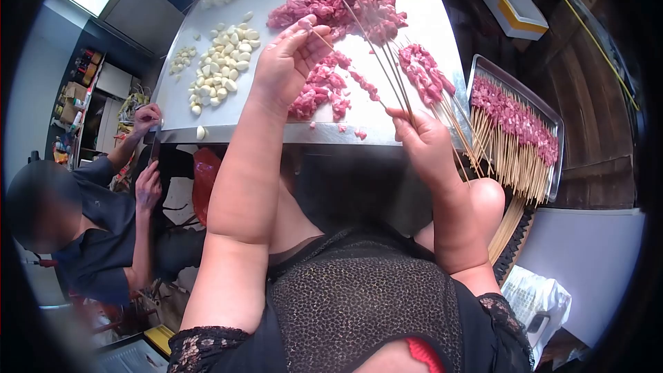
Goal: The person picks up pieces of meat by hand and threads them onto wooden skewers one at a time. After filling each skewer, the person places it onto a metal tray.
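Note:
My left hand (295, 52) is raised over the metal table (262, 116), its thumb and a finger pinching a small piece of meat at the tip of a skewer. Several meat pieces are threaded on that skewer (364, 85). Its lower end reaches my right hand (418, 135), whose fingers are closed on it and several bare skewers. Behind my hands lies a large pile of raw meat (331, 1), with a smaller heap (321, 90) nearer the table edge. Some loaded skewers (425, 72) rest on the table beside my right hand.
Peeled garlic cloves (224, 62) lie on the table's left part. A co-worker (97, 214) sits at the left, holding a knife (155, 145). A metal tray (558, 139) of meat skewers stands at the right, with a white and yellow box (507, 0) behind.

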Demonstrator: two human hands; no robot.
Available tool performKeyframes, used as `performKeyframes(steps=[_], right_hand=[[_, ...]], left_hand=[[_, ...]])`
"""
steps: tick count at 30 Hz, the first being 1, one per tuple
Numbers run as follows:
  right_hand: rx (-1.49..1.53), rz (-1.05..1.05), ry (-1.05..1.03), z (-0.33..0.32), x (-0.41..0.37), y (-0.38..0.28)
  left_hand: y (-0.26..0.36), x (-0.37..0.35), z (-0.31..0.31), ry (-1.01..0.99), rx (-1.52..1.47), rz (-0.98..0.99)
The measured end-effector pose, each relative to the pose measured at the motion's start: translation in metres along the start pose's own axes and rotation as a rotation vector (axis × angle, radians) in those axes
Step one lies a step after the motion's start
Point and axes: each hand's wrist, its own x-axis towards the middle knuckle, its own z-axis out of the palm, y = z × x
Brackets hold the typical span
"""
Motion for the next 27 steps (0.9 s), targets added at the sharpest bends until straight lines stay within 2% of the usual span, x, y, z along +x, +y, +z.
performKeyframes(steps=[3, 7, 12, 17, 22, 27], right_hand=[[-0.037, -0.003, 0.008, 0.001, -0.001, 0.002], [-0.065, -0.035, 0.004, 0.001, -0.001, 0.001], [-0.072, -0.037, -0.011, 0.001, -0.002, 0.000], [-0.072, -0.076, -0.010, -0.002, -0.001, 0.001], [-0.215, -0.136, -0.008, -0.008, 0.002, -0.006], [-0.147, -0.157, 0.034, 0.003, -0.001, -0.002]], left_hand=[[0.001, -0.002, 0.002, -0.032, -0.130, -0.043], [-0.002, -0.004, 0.005, 0.011, -0.015, 0.023], [0.002, -0.006, 0.007, 0.040, -0.170, -0.005], [0.005, -0.010, 0.014, 0.046, -0.143, -0.031], [0.006, -0.011, 0.016, 0.092, -0.114, -0.050], [-0.001, -0.013, 0.020, 0.081, -0.113, -0.028]])
